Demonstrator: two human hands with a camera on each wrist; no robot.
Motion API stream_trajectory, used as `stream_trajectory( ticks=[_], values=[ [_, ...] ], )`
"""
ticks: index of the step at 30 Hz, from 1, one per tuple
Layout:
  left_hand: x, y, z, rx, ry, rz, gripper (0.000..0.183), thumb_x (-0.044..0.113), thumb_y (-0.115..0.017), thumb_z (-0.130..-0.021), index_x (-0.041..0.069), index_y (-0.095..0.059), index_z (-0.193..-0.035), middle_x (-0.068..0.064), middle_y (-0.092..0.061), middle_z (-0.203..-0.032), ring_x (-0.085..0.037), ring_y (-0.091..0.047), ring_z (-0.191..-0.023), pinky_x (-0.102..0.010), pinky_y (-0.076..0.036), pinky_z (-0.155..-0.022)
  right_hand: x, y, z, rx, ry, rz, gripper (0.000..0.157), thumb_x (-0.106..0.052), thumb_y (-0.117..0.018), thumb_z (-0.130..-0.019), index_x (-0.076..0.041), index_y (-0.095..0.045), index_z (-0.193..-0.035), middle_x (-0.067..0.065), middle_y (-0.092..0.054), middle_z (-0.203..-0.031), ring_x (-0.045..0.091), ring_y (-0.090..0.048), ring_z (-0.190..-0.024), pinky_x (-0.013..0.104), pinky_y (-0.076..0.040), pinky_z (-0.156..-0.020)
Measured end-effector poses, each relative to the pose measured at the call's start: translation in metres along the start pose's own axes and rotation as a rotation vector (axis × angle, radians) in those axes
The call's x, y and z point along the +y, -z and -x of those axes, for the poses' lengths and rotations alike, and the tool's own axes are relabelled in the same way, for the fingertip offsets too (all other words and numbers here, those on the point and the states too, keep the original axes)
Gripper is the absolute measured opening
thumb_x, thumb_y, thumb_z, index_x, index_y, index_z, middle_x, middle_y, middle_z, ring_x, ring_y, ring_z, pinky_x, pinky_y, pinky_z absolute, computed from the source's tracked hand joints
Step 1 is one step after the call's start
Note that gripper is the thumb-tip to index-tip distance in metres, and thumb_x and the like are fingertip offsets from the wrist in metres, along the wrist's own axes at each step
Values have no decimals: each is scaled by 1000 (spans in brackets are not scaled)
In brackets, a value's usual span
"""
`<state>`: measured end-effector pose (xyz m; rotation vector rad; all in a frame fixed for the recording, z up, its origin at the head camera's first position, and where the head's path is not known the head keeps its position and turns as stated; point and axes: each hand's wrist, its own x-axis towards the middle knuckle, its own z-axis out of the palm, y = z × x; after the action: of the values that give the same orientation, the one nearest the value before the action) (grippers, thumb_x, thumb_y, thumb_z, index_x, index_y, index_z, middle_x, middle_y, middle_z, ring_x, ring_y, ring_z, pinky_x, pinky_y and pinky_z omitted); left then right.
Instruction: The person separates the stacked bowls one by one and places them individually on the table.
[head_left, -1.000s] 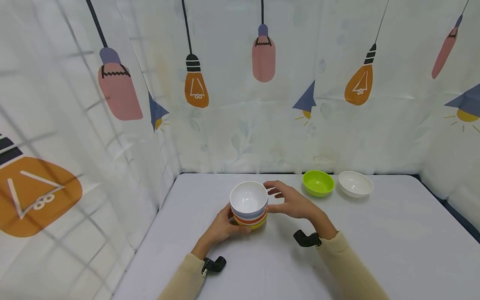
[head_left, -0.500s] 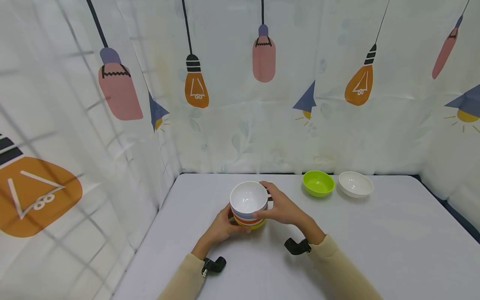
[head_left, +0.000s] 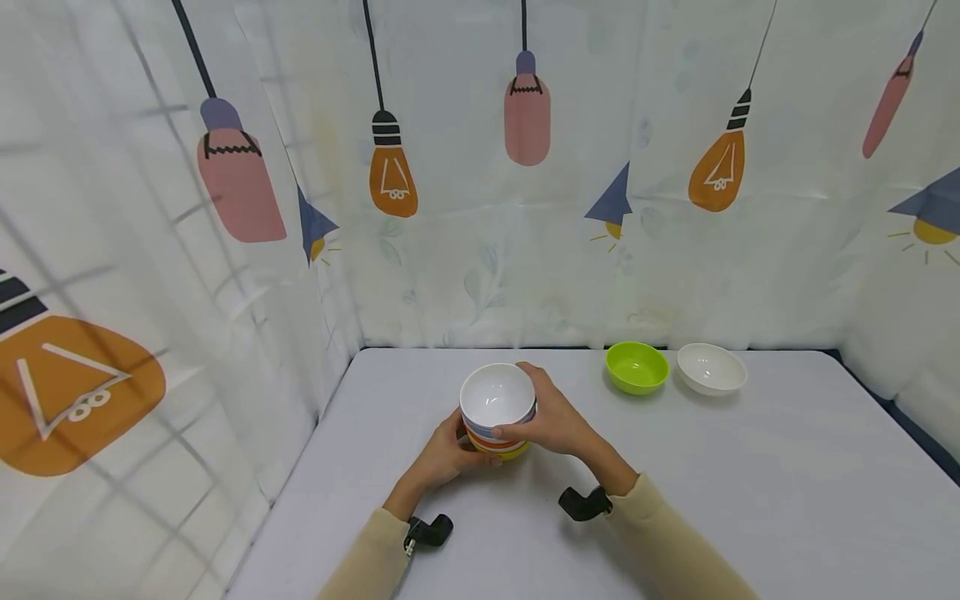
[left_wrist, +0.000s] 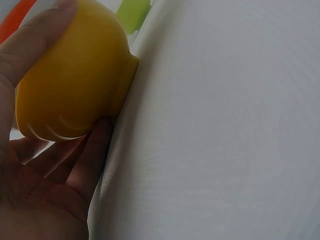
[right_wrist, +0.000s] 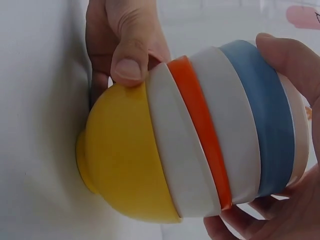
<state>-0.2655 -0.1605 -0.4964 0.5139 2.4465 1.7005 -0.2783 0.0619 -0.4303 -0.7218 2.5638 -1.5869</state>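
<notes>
A stack of nested bowls stands near the middle of the table. Lowest is a yellow bowl [right_wrist: 122,155], with white, orange [right_wrist: 202,132], white and blue [right_wrist: 267,120] bands above it. The white inside of the top bowl [head_left: 497,396] faces up in the head view. My left hand [head_left: 441,457] holds the stack low on its left side, thumb in front near the yellow bowl's rim, fingers behind. From the right, my right hand [head_left: 553,419] grips the upper bowls, its thumb at the blue band and its other fingers round the far side.
At the table's back edge, right of the stack, sit a lime green bowl [head_left: 636,368] and a white bowl [head_left: 711,370] side by side. The white table [head_left: 750,500] meets a printed curtain [head_left: 465,250] behind, with more curtain at the left.
My right hand has come in leftward and closed its fingers and thumb round the upper bowls. The left hand and the stack have stayed in place.
</notes>
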Motion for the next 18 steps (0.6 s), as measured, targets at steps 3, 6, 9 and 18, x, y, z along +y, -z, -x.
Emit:
stream_trajectory(
  ticks=[3, 6, 9, 18],
  values=[
    [12, 1, 4, -9, -6, -11, 89, 20, -88, -68, 26, -39, -142, 3, -54, -135, -23, -51, -128, -49, -41, -107, -1, -1, 0, 16, -1, 13, 100, -48, -87, -63, -20, -35, -143, 0, -44, -134, 19, -52, -116, 42, -49, -95],
    [23, 2, 9, -21, -5, -21, 89, 22, -87, -70, 24, -38, -143, 1, -54, -136, -23, -50, -129, -49, -40, -109, -1, -2, 0, 29, -3, 17, 99, -49, -87, -62, -20, -36, -141, -2, -44, -133, 18, -52, -115, 40, -49, -94],
    [29, 3, 11, -25, -3, -24, 89, 23, -87, -70, 23, -37, -144, 0, -53, -137, -24, -49, -131, -51, -38, -110, -2, -2, 0, 43, -5, 13, 99, -49, -88, -61, -20, -37, -141, -2, -44, -132, 18, -53, -114, 39, -49, -93],
    [30, 2, 13, -23, 11, -28, 90, 23, -87, -71, 24, -36, -145, 0, -51, -139, -26, -47, -132, -51, -38, -111, -7, 1, 2, 73, -6, 31, 101, -50, -88, -61, -24, -36, -144, -2, -43, -133, 20, -52, -117, 43, -50, -95]
  ],
)
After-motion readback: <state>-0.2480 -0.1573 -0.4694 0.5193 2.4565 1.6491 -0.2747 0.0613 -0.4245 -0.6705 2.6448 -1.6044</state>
